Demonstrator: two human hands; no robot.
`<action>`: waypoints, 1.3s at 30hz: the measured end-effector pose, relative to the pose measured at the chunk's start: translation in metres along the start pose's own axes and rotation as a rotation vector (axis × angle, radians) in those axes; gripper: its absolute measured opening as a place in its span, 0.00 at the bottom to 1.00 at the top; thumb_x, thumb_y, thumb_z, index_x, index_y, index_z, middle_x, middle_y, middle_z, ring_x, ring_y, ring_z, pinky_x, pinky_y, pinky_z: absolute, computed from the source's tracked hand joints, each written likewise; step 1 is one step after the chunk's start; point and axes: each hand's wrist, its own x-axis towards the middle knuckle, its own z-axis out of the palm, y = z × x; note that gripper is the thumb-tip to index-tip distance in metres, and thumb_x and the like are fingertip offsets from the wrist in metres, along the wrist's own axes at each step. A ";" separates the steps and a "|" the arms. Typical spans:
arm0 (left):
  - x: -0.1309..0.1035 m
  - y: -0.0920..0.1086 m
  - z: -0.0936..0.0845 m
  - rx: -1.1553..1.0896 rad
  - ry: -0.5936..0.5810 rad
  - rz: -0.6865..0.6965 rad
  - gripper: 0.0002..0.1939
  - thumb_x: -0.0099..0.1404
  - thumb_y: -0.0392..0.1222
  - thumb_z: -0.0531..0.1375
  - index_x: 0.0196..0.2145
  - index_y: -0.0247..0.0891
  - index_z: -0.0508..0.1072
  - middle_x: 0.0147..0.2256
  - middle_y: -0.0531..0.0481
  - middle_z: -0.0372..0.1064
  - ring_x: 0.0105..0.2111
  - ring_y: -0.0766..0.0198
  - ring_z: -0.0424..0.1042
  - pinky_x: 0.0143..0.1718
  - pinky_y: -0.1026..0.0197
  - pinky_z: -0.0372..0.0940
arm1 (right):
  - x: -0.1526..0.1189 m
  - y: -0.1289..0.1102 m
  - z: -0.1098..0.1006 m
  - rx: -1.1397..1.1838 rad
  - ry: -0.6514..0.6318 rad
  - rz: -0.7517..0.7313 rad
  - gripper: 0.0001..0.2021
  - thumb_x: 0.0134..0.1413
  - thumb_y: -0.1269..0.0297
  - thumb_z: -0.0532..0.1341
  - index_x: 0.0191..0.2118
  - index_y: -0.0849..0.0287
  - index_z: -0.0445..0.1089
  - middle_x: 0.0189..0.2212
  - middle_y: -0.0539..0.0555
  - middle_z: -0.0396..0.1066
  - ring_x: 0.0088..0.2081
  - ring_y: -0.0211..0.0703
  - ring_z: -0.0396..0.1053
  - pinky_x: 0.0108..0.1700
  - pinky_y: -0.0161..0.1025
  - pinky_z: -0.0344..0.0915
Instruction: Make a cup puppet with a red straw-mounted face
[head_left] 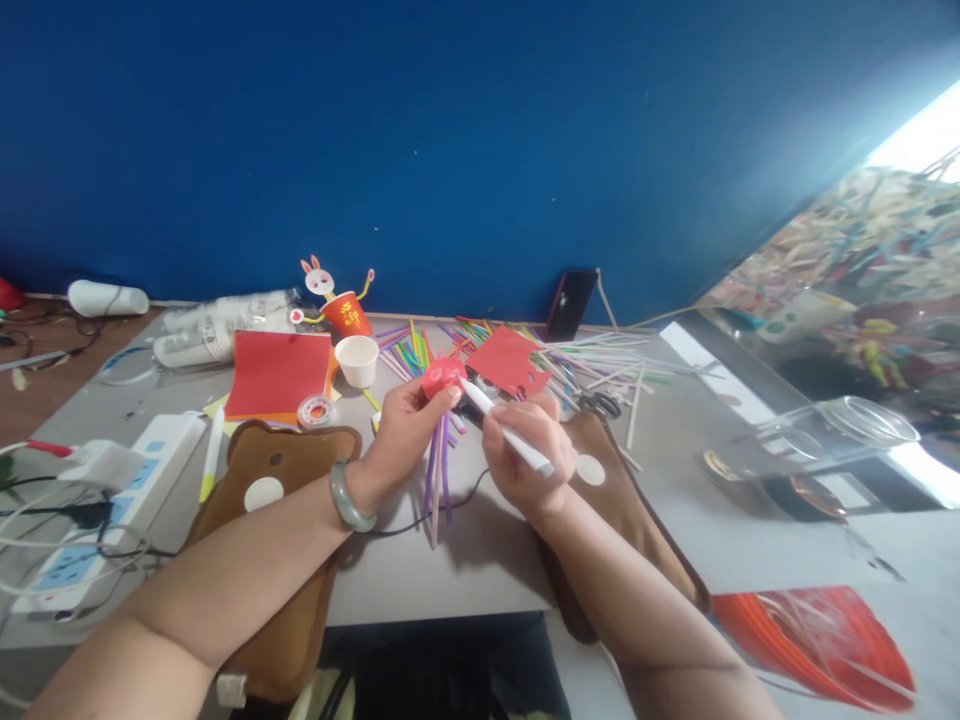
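Watching from my remote seat, I start at the left with a white plastic power strip with blue socket panels (142, 500), and beside it a flat brown soft pad (277, 620). Beyond the pad lie a stack of red paper sheets (277, 375), a small ring-shaped roll of tape (316, 411) and a plain white paper cup (357, 362), with a red paper cup topped by a rabbit figure (346, 315) farther off. Next I come to the left hand (401, 425), its thumb and fingers closed in a pinch on a small glossy red rounded piece (442, 372). Thin purple and pink strips (437, 470) show just on the near side of that piece; I can't tell whether they are fixed to it. The red piece sits between the hands, on the far side of both, nearer the left. The right hand (525, 485) has its fingers curled round a slim white pen (478, 398), whose long axis slants from near right to far left, its tip right at the piece's right edge; I can't tell whether they touch. Farther right, I see a second brown pad (630, 530) and a clear cylindrical jar lying on its side (817, 440).
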 end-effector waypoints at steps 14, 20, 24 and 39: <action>0.004 -0.005 -0.001 0.027 0.023 0.044 0.12 0.59 0.48 0.65 0.29 0.36 0.72 0.24 0.54 0.66 0.23 0.70 0.64 0.25 0.66 0.63 | -0.003 0.004 0.000 0.055 0.052 0.005 0.08 0.56 0.73 0.62 0.41 0.56 0.66 0.28 0.50 0.74 0.26 0.39 0.73 0.33 0.41 0.68; 0.006 -0.003 0.001 -0.013 0.082 0.001 0.11 0.58 0.47 0.66 0.28 0.37 0.73 0.23 0.54 0.66 0.21 0.70 0.63 0.23 0.65 0.62 | -0.010 0.016 0.000 0.040 0.165 -0.057 0.14 0.56 0.71 0.62 0.48 0.55 0.67 0.31 0.50 0.73 0.27 0.40 0.71 0.40 0.45 0.64; 0.012 -0.003 -0.002 -0.068 0.097 -0.040 0.11 0.57 0.47 0.66 0.26 0.36 0.72 0.21 0.55 0.66 0.20 0.70 0.64 0.24 0.64 0.62 | -0.011 0.031 0.004 -0.116 0.110 0.002 0.14 0.58 0.72 0.60 0.50 0.53 0.68 0.34 0.51 0.73 0.32 0.41 0.71 0.42 0.44 0.62; 0.052 -0.022 -0.034 -0.317 0.293 -0.112 0.16 0.45 0.40 0.71 0.26 0.37 0.68 0.19 0.59 0.63 0.21 0.69 0.67 0.26 0.65 0.63 | -0.007 0.067 0.019 -0.796 -1.103 0.391 0.15 0.61 0.73 0.53 0.45 0.65 0.76 0.39 0.68 0.75 0.47 0.60 0.69 0.54 0.54 0.46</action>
